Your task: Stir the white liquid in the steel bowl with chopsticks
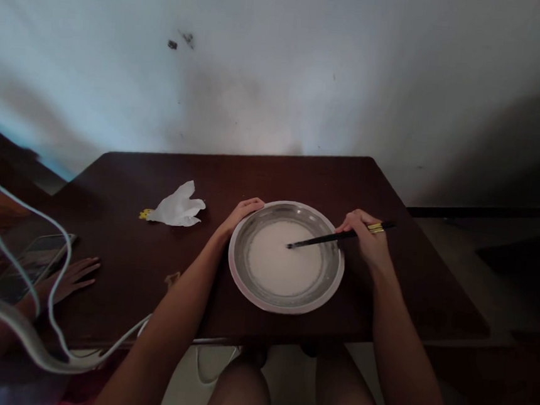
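A round metal basin (239,282) stands near the table's front edge, with a milky white liquid (278,266) in it. My left hand (245,210) grips the basin's rim at its far left side. Black chopsticks with gold-banded ends (318,239) are held in my right hand (363,233), close to the basin's right rim. They slant down to the left, and their tips reach the white liquid near the middle. Whether the tips dip below the surface is hard to tell.
On the dark brown table (301,174), a crumpled white plastic bag (177,207) with a yellow piece lies left of the basin. Another person's hand (71,280) rests beside a phone (48,249) at the left. White cables (57,285) loop there. A wall (281,71) rises behind.
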Tool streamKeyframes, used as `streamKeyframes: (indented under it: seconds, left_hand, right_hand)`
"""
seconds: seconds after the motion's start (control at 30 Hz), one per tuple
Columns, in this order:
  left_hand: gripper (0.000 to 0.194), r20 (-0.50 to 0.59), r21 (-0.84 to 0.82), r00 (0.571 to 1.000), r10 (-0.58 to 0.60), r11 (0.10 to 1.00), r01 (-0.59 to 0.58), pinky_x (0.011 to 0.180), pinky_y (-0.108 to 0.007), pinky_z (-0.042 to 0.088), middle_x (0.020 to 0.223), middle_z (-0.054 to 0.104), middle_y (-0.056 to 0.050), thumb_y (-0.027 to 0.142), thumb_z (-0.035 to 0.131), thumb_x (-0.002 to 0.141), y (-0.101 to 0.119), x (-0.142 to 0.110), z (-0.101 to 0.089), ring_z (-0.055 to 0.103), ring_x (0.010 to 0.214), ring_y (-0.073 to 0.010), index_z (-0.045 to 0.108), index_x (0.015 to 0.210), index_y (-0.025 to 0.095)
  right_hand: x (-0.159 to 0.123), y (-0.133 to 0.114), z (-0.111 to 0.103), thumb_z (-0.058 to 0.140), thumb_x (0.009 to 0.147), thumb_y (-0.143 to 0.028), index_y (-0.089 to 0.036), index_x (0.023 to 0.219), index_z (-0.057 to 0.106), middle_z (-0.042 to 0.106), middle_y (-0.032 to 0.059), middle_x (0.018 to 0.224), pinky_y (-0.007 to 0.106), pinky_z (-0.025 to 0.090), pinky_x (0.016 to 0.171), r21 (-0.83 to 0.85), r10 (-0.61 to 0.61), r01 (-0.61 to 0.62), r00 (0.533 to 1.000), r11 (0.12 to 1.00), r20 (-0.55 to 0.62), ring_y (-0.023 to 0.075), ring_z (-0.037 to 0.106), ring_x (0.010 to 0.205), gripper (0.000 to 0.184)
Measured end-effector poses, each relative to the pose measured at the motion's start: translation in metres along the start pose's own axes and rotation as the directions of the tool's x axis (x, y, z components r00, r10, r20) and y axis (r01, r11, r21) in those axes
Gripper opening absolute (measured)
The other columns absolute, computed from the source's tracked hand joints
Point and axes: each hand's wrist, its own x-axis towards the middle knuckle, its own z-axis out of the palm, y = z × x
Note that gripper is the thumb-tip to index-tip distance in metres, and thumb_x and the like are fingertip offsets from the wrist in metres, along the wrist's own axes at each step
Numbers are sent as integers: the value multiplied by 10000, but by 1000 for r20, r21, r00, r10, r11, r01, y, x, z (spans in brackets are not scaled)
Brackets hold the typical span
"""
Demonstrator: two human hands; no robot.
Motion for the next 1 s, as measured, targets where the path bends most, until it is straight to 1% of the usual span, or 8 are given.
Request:
streamKeyframes:
  seconds: [0.17,0.23,0.33,0.47,0.6,0.77,0.9,1.0]
  left_hand:
    - [325,-8,8,1000,-9,1000,9,527,-208,324,600,523,36,442,696,631,-1,1,-1,437,539,-81,579,707,148]
    - [326,-10,9,1000,-14,1000,15,522,-209,321,597,521,35,445,693,634,-1,1,0,435,534,-82,579,710,150]
    - [315,0,6,1000,-4,1000,4,533,-211,332,604,525,33,437,691,642,0,0,0,444,545,-84,578,705,150]
    - [296,-1,17,1000,1,1000,-1,536,-214,336,604,527,31,426,673,656,1,0,0,450,545,-86,577,706,151]
    - [292,1,29,1000,3,1000,-3,531,-215,337,601,524,33,427,665,654,1,0,0,451,540,-88,573,711,156]
    - [307,-12,21,1000,-10,1000,11,528,-213,333,599,528,32,429,683,630,3,0,2,448,538,-85,579,707,151]
    - [313,-15,12,1000,-10,1000,10,534,-217,340,598,529,30,431,689,616,4,-1,3,449,541,-87,576,691,149]
    - [305,-14,24,1000,-5,1000,6,530,-221,336,597,526,31,434,676,634,3,-1,3,448,539,-91,572,696,153]
  right_hand:
    - [-1,-1,1,581,854,-327,-205,576,597,649,-2,613,287,444,652,-29,28,-24,987,999,156,137,594,627,304]
    - [0,-1,1,586,851,-329,-208,591,605,654,-1,625,290,451,665,-70,10,-3,995,998,97,140,601,642,288]
    - [0,0,0,569,860,-331,-210,538,553,606,-15,551,288,441,637,12,-6,6,1000,1000,-5,129,571,570,344]
    - [0,0,0,583,850,-323,-214,571,588,647,-4,604,294,452,654,-21,20,-17,991,1000,129,141,593,618,299]
    - [0,-1,1,575,854,-347,-211,545,560,613,-14,562,283,440,633,-8,2,-2,1000,1000,8,129,573,586,338]
    - [0,-2,1,592,840,-340,-207,569,593,644,0,607,285,452,647,-44,30,-24,991,999,134,138,593,625,302]
    - [1,0,0,578,852,-337,-211,541,563,605,-14,549,281,441,624,-2,3,-3,1000,1000,1,131,577,579,335]
    - [0,0,0,580,848,-332,-208,540,565,618,-8,565,286,452,629,11,17,-18,996,1000,88,134,579,581,332]
